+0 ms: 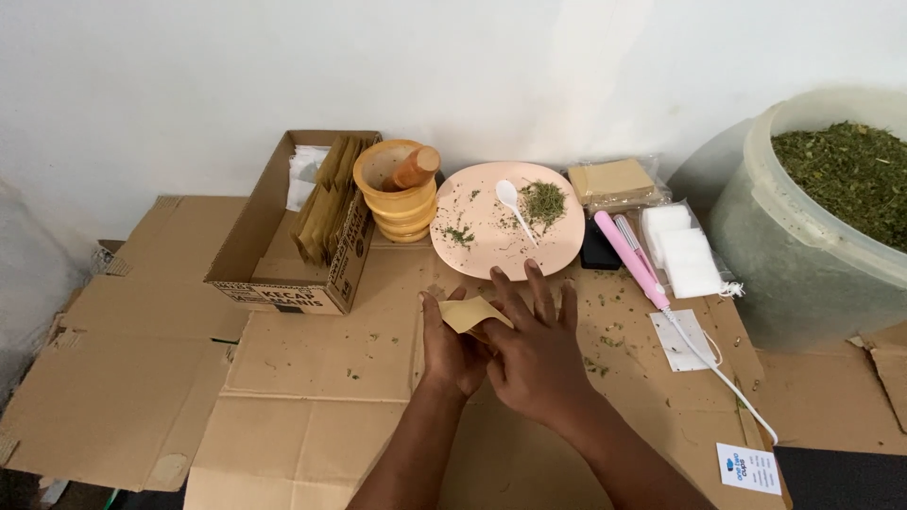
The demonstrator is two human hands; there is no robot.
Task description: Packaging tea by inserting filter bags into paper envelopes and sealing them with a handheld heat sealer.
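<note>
From the head view, the left hand (452, 351) and the right hand (535, 351) met over flattened cardboard sheets (312, 397) spread on the floor. The left hand's grip was pinched on a small tan paper sachet (472, 313), thumb on its near-left edge. The right hand lay half across the left, fingers (540, 293) spread flat and loose, its grip released, the fingertips touching or just beside the sachet's right edge; which of the two could not be told. The sachet sat just in front of a pink plate (491, 247), near but apart from it.

On the plate rested a white plastic spoon (514, 206) beside a small heap of dried green herb (544, 200), with loose flakes scattered over the rest of the plate. Left of the plate stood a wooden mortar (399, 200) with a pestle (416, 168) leaning inside it. Further left, an open cardboard box (274, 253) held more tan sachets standing upright in a row.

Right of the plate lay a pink heat sealer (631, 257) with a white cord (718, 370) trailing toward the near right. Beside it lay white filter bags (682, 247) in clear wrap, and behind them a clear packet of tan sheets (614, 179). At the far right stood a large translucent tub (794, 255), filled with dried green leaves.
</note>
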